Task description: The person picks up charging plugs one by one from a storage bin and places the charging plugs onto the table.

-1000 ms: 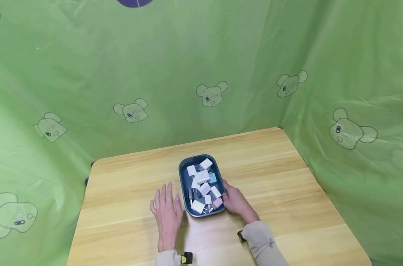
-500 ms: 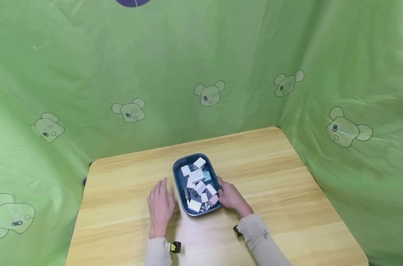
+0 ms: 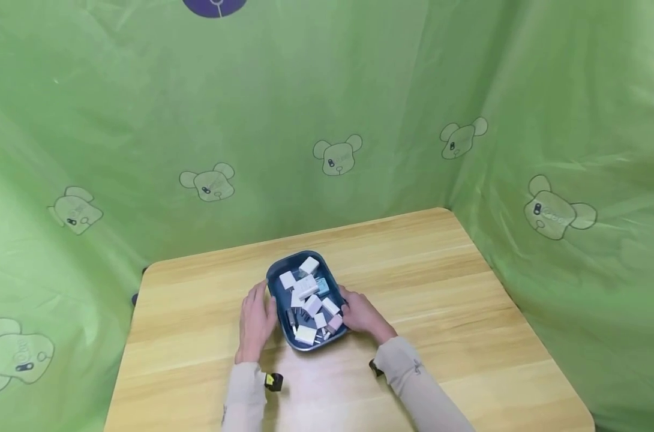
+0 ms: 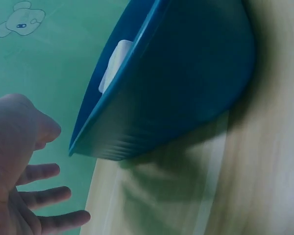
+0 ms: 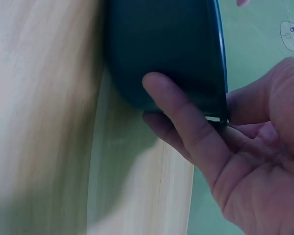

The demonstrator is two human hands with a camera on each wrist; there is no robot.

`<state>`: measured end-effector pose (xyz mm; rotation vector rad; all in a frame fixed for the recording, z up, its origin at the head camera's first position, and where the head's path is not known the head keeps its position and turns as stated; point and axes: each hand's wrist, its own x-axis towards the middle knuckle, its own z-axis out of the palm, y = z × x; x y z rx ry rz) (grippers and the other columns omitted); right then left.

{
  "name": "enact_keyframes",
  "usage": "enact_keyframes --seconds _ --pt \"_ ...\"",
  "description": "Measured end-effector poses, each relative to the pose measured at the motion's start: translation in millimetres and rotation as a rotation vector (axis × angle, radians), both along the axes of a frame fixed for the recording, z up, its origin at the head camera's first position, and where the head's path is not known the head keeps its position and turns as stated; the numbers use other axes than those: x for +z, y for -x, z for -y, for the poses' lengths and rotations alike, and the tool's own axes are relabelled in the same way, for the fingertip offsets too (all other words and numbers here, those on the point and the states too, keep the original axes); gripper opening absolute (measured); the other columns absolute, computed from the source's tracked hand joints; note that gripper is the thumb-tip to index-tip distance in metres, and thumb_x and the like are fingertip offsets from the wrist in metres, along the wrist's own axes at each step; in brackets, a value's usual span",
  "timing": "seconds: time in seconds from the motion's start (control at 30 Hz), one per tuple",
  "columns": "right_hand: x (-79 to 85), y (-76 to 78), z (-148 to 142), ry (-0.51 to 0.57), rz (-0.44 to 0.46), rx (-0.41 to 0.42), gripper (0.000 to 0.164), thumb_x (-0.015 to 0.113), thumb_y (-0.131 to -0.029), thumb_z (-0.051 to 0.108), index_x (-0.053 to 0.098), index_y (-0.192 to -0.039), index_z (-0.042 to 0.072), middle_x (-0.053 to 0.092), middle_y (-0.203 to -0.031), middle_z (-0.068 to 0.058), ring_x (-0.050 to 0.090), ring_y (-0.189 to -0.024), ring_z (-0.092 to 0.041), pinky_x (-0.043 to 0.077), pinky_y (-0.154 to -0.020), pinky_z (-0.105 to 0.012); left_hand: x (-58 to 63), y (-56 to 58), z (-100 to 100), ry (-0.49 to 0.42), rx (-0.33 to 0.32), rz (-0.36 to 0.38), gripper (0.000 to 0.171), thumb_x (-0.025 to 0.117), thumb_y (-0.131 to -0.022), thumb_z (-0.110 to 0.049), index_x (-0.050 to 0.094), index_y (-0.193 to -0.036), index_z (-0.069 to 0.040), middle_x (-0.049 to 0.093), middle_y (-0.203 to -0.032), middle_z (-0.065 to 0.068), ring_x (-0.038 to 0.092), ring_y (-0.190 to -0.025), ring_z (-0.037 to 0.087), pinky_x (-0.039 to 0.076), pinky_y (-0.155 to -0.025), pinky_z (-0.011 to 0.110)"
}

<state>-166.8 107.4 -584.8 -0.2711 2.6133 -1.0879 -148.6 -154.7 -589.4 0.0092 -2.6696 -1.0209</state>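
A dark blue plastic tray (image 3: 306,348) sits on the table, tilted slightly counterclockwise in the head view. It holds several plug-in chargers, mostly white (image 3: 306,335), plus a light blue charger (image 3: 322,286), a pinkish charger (image 3: 335,324) and a slim dark piece (image 3: 291,317). On the right side, my right hand (image 3: 362,312) grips the tray's rim, thumb over the edge and fingers against the outer wall (image 5: 161,44). My left hand (image 3: 257,321) is beside the tray's left side; in the left wrist view its fingers (image 4: 44,198) are extended and apart from the wall.
The light wooden table (image 3: 494,360) extends around the tray on all sides. Behind and beside it hangs a green curtain (image 3: 273,90) printed with bear heads. Each wrist carries a small black device, one of them (image 3: 273,381) marked with yellow.
The tray has slid left with my right hand holding it, turning slightly counterclockwise. My left hand has moved a little left, and the gap between it and the tray has narrowed.
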Motion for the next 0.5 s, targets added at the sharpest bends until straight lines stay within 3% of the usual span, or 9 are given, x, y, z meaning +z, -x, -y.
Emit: enact_keyframes --seconds 0.23,0.5 --pt "0.3 4.5 14.4 -0.036 -0.033 0.042 0.06 0.053 -0.096 -0.001 0.035 -0.153 -0.007 0.06 -0.138 -0.031 0.063 -0.099 -0.027 0.056 -0.094 -0.046 -6.3 22.4 8.8 0.033 -0.029 0.065 0.051 0.058 -0.098 -0.012 0.048 -0.147 -0.001 0.048 -0.15 0.028 0.051 -0.135 0.047 0.042 -0.115 0.059" --pt "-0.1 9.7 35.4 -0.094 -0.054 0.036 0.063 0.056 -0.095 0.0 0.035 -0.154 -0.007 0.064 -0.133 -0.03 0.065 -0.098 -0.027 0.057 -0.097 -0.047 -1.9 36.6 14.1 0.082 -0.045 0.09 0.056 0.057 -0.098 -0.011 0.043 -0.151 -0.001 0.042 -0.153 0.031 0.051 -0.133 0.051 0.044 -0.112 0.061"
